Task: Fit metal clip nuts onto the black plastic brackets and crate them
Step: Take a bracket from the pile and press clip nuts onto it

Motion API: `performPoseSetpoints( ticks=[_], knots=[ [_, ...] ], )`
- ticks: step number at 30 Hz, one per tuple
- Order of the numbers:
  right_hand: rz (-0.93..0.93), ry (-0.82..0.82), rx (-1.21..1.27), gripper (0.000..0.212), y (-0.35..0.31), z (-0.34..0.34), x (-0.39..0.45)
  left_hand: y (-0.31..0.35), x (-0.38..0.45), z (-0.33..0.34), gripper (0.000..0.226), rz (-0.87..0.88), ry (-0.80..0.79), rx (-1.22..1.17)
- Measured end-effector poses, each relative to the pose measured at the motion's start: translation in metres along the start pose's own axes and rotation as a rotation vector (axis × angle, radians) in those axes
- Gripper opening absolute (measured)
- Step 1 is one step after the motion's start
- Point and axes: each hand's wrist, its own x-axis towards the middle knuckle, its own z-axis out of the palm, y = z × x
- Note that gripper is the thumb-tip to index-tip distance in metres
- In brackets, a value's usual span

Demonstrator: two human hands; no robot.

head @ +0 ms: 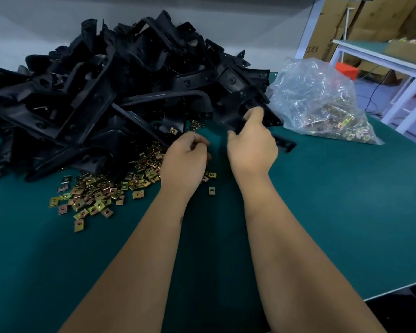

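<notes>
Left hand (186, 162) curled, contents unclear, right hand (251, 150) gripping black bracket (247, 116)

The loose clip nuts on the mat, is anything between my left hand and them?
Nothing visible. The left hand hovers curled right beside the loose clip nuts on the green mat, with only bare mat between them.
</notes>
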Motion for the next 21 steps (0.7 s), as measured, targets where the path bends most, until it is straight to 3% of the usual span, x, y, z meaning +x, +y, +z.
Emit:
performPoseSetpoints(
  ticks=[3,7,13,17,21],
  knots=[
    [0.032,0.069,0.12,0.024,0.007,-0.003,0.003,-0.002,0.001,0.0,0.025,-0.002,-0.024,0.002],
    [0.035,0.125,0.554,0.029,0.001,-0.002,0.001,0.0,0.002,-0.001,0.029,-0.013,-0.011,-0.059],
    [0.136,0.081,1.09,0.043,-0.011,-0.001,0.003,0.014,0.005,-0.012,0.054,-0.132,-0.018,-0.483],
    [0.204,-0.148,1.367,0.046,-0.012,0.0,0.005,0.018,0.006,-0.024,0.064,-0.246,-0.134,-0.742],
    [0.095,-0.414,1.356,0.039,-0.014,0.0,-0.001,0.02,0.005,-0.034,0.049,-0.25,-0.243,-0.755]
  ],
)
